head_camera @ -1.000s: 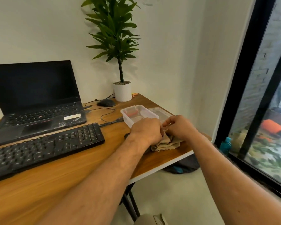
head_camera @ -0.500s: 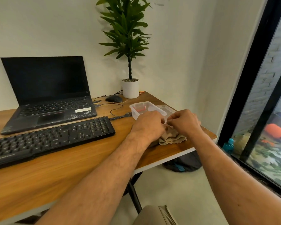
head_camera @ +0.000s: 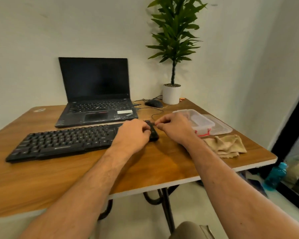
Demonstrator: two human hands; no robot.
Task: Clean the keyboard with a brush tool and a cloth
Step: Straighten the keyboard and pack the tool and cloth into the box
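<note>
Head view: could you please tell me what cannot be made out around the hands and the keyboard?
- Keyboard: its right end is hidden under the left hand.
- Black tool: partly covered by the left hand; any brush is unseen.
- Right hand: what its fingers pinch is too small.
- Clear box: contents blurred.

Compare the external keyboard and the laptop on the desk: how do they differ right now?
The keyboard is a flat, separate slab lying nearer the person; the laptop sits behind it, hinged open with its dark screen upright. The keyboard's right end is covered by the left hand, while the laptop is untouched. The laptop carries a pale sticker; the keyboard shows none. Both are black and rest on the wooden table.
</note>
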